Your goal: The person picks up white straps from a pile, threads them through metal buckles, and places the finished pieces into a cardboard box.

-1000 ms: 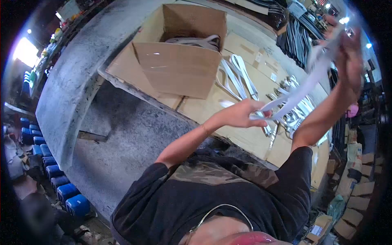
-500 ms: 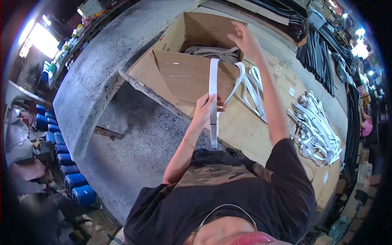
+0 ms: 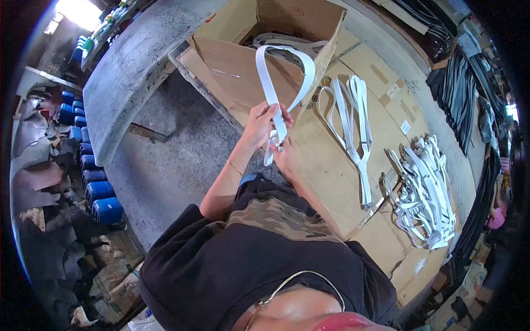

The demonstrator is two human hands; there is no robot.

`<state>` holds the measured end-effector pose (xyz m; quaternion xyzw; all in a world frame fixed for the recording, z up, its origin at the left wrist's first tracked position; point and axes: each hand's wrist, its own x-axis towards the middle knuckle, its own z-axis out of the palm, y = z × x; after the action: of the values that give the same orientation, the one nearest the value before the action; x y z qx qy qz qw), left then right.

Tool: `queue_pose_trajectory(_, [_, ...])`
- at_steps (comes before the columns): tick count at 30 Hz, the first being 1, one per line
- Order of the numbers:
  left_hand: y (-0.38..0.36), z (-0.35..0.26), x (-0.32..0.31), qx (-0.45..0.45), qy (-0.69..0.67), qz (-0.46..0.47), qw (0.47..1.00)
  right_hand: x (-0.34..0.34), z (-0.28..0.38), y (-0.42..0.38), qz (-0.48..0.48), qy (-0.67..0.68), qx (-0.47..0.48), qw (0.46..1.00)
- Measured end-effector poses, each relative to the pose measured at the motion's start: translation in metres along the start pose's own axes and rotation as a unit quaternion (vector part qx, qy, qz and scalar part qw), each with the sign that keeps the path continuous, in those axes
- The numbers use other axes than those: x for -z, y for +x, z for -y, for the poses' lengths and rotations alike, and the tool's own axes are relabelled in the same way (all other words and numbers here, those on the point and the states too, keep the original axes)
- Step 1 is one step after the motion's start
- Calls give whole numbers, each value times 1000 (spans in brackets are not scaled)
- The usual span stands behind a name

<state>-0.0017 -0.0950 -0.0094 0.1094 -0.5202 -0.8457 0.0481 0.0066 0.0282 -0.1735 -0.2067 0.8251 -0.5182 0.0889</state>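
A white strap (image 3: 267,77) rises in a loop from my left hand (image 3: 260,124), whose fingers are closed round its lower part in front of the cardboard box. Just below, my right hand (image 3: 285,156) pinches the strap's lower end close to my body. A short tail of it hangs beneath the fingers. Beside my hands, on flattened cardboard (image 3: 326,176), lies a small bunch of white straps (image 3: 353,121) with looped ends. Farther right is a tangled heap of white straps (image 3: 425,193). The open cardboard box (image 3: 237,69) holds more pale straps (image 3: 284,39).
A worn grey table (image 3: 132,60) curves away on the left. Blue containers (image 3: 101,191) stand in rows on the floor beyond it. Dark strips (image 3: 450,94) hang over the far right side. Scraps of material (image 3: 41,176) litter the floor at far left.
My right hand has come down from beside the box to the strap's lower end. The strap now forms a raised loop above my left hand. The view has shifted slightly.
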Motion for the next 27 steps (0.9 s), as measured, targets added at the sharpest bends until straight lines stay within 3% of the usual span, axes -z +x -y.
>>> queue_pose_trajectory(4, [-2, 7, 5, -16, 0, -9, 1000, 27, -2, -2, 104, 56, 12, 993])
queue_pose_trajectory(7, [-12, 16, 14, -28, 18, 4, 999, 50, 20, -8, 57, 138, -40, 988])
queue_pose_trajectory(9, [-17, 39, 34, 3, 160, 53, 986, 69, 49, -11, 30, 145, -74, 986])
queue_pose_trajectory(10, [-23, 51, 42, 45, 92, 101, 990, 73, 58, -12, 20, 125, -69, 990])
queue_pose_trajectory(11, [-23, 51, 46, 48, 87, 114, 988, 74, 66, -11, 9, 106, -65, 992])
queue_pose_trajectory(13, [-22, 50, 54, 149, 110, 209, 960, 72, 73, -11, 18, 98, -68, 993])
queue_pose_trajectory(14, [-20, 46, 56, 160, 94, 189, 964, 68, 74, -12, 36, 145, -75, 986])
queue_pose_trajectory(16, [-6, 40, 75, 162, 128, 236, 950, 60, 90, -14, 54, 277, -117, 952])
queue_pose_trajectory(17, [-2, 36, 87, 162, 170, 274, 933, 53, 93, -16, 49, 276, -123, 952])
queue_pose_trajectory(19, [2, 28, 105, 159, 181, 271, 932, 47, 95, -17, 43, 383, -155, 910])
queue_pose_trajectory(20, [6, 22, 114, 180, 171, 316, 916, 45, 102, -22, 4, 471, -177, 864])
queue_pose_trajectory(21, [13, 18, 123, 197, 163, 362, 896, 46, 111, -24, -5, 468, -178, 866])
queue_pose_trajectory(23, [23, 15, 141, 196, 178, 387, 883, 49, 129, -34, -47, 554, -170, 814])
queue_pose_trajectory(25, [25, 12, 152, 174, 275, 377, 867, 38, 134, -49, -63, 554, -184, 810])
queue_pose_trajectory(27, [25, 13, 158, 186, 241, 396, 866, 24, 151, -59, -35, 554, -161, 816])
